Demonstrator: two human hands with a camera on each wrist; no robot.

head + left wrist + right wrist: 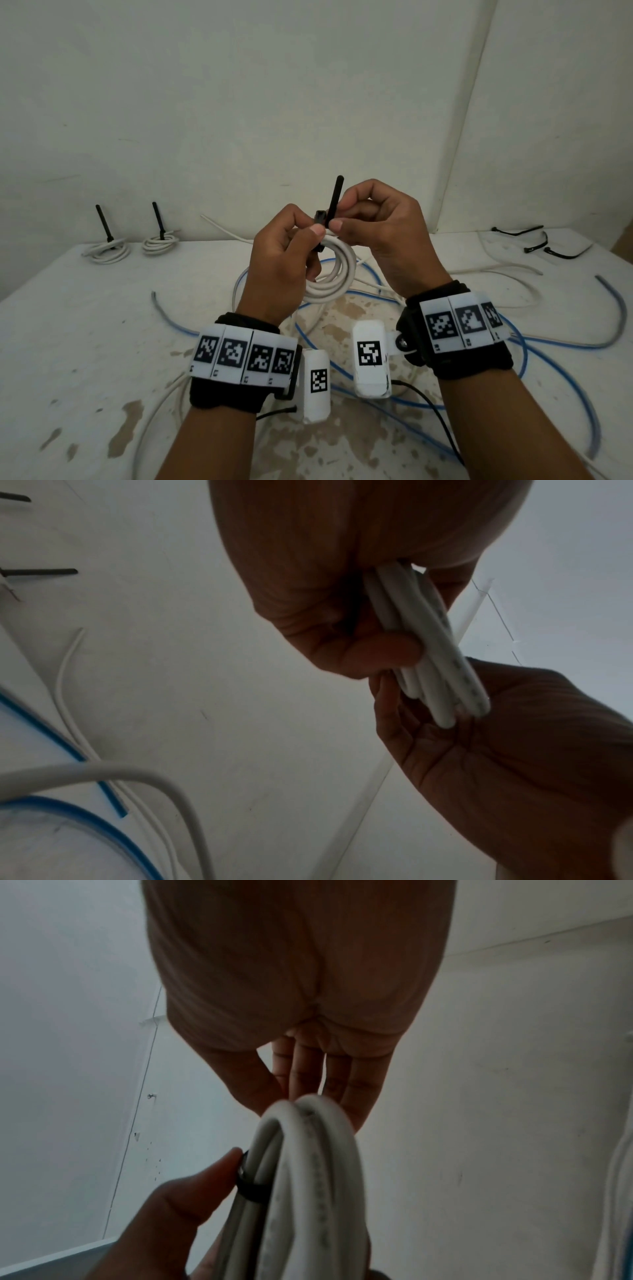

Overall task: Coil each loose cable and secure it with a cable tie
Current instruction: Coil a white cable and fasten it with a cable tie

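Note:
I hold a coiled white cable [337,270] in the air above the table's middle. My left hand [291,246] grips the coil [421,631] at its top and pinches the head of a black cable tie [319,218]. The tie's band [251,1188] wraps around the coil's strands. My right hand [373,226] pinches the tie's upright tail [334,202] just above the coil. The coil [308,1177] hangs down between both hands.
Two tied white coils [106,251] [160,241] sit at the table's far left, tie tails sticking up. Spare black ties [534,240] lie at the far right. Loose blue cables [561,359] and white cables [493,270] sprawl over the white table [68,342].

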